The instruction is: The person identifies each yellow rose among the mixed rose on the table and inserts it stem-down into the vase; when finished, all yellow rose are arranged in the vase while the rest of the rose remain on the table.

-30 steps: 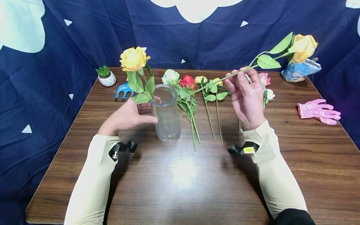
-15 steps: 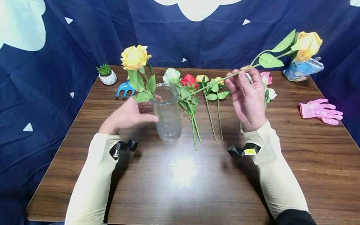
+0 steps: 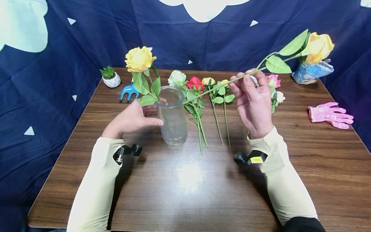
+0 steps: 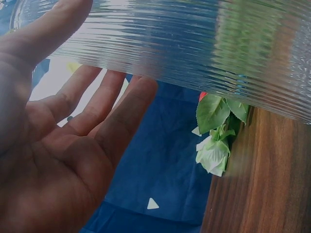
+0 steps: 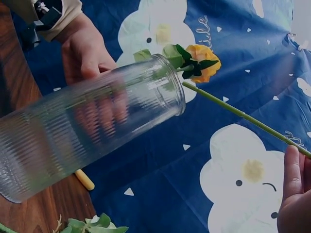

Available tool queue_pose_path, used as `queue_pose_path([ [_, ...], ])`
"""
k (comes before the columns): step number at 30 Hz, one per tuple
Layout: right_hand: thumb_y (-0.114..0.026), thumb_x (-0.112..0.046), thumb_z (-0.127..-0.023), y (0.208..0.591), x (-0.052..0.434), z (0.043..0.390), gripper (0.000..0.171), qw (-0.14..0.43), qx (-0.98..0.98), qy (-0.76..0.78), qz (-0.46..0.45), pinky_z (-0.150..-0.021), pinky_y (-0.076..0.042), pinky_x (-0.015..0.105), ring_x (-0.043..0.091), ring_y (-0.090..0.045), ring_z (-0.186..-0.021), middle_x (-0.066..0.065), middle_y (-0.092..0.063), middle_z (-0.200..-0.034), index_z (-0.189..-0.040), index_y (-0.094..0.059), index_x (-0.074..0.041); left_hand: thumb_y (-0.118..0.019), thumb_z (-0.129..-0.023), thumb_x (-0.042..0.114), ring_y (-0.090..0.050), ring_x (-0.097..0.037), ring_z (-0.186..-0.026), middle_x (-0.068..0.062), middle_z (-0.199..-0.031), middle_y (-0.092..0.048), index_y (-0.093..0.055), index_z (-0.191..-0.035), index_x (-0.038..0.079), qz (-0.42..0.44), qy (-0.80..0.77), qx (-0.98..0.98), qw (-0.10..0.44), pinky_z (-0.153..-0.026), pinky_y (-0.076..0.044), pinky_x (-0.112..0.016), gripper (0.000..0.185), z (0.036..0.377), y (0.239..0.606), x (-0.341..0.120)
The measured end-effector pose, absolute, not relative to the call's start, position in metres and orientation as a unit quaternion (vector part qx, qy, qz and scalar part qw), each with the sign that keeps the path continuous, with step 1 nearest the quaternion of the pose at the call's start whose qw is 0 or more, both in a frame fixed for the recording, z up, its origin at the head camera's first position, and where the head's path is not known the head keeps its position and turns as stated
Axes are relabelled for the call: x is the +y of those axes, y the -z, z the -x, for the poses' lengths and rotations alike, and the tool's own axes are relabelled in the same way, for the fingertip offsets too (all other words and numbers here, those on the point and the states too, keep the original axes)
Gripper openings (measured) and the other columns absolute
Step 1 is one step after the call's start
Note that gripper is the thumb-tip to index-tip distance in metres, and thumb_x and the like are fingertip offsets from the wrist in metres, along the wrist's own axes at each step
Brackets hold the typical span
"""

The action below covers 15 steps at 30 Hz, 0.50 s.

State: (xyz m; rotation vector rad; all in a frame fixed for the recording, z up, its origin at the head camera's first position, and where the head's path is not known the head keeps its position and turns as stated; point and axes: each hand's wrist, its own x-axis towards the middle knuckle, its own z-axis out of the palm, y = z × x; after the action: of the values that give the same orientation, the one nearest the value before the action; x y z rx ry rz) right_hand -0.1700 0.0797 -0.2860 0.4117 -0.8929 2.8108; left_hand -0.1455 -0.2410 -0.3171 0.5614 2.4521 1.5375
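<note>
My left hand (image 3: 131, 119) holds a clear ribbed glass vase (image 3: 174, 129) by its upper side, thumb in front and fingers behind. The vase stands upright on the table. In it a yellow rose (image 3: 140, 59) leans left over the rim. My right hand (image 3: 255, 103) pinches the long stem of another yellow rose (image 3: 318, 48) between thumb and fingers. That rose slants, bloom up at the right, cut end down at the left. In the right wrist view the green stem (image 5: 243, 115) ends right at the vase's rim.
Behind the vase lie a pale green rose (image 3: 176, 78), a red rose (image 3: 195, 83) and other flowers with stems toward me. A potted succulent (image 3: 110, 79) and a blue hand rake (image 3: 128, 92) stand left. At right are a pink glove (image 3: 330, 115) and a blue bag (image 3: 310, 72).
My right hand has shifted slightly left, and the bloom of its rose slightly right. The left hand and the vase stay in place.
</note>
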Motion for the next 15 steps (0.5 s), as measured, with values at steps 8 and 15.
queue_pose_path([
  [8, -0.045, 0.008, -0.105, 0.2866, 0.0717, 0.1666, 0.019, 0.079, -0.293, -0.943, -0.135, -0.081, -0.063, 0.028, 0.026, -0.071, -0.086, 0.014, -0.069, -0.092, -0.097, -0.061, -0.001, -0.078, -0.085, -0.009, -0.052, -0.029, -0.137, -0.018, -0.143, -0.055, -0.049, -0.142, -0.007, -0.193, -0.522, 0.825, 0.094, -0.121, -0.039, -0.044, 0.064, 0.1436, 0.3183, -0.2418],
  [15, -0.051, 0.008, -0.103, 0.2854, 0.0720, 0.1632, 0.012, 0.086, -0.265, -0.949, -0.145, -0.082, -0.064, 0.031, 0.027, -0.072, -0.087, 0.016, -0.070, -0.093, -0.100, -0.060, 0.001, -0.078, -0.085, -0.009, -0.051, -0.031, -0.139, -0.019, -0.144, -0.055, -0.049, -0.143, -0.007, -0.191, -0.518, 0.828, 0.096, -0.121, -0.038, -0.045, 0.065, 0.1459, 0.3177, -0.2403],
])
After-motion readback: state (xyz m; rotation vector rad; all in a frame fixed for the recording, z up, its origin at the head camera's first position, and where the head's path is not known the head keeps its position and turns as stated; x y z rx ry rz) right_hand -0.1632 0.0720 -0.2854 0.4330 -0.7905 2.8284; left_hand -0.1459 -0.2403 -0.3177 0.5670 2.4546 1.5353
